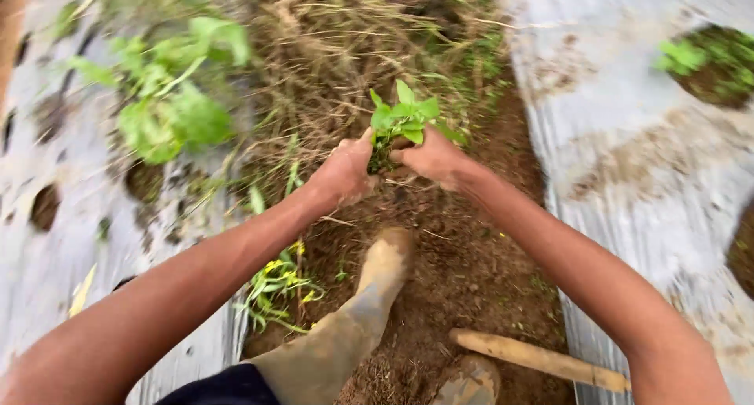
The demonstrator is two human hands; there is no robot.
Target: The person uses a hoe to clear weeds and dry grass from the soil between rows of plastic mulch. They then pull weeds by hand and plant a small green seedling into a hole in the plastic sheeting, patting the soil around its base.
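- Seedling [404, 120], green-leaved, held upright between both hands above a soil furrow [463, 263], roots hidden in the grip.
- Left hand [344, 172] wrapped around the seedling's base, fingers curled tight on it.
- Right hand [430, 158] pressed against the other side, fingers closed on the same clump.
- Below the hands: brown, crumbly soil strewn with dry straw [330, 51]; a muddy rubber boot [369, 295] planted in the furrow, a second boot toe [471, 383] at the bottom edge.
- Wooden stick [538, 359] lying on the soil beside the boots.
- Silver plastic mulch sheets [644, 185] on both sides, dirt-smeared, with planting holes holding leafy young plants [169, 98].
- Outdoors, in a field.
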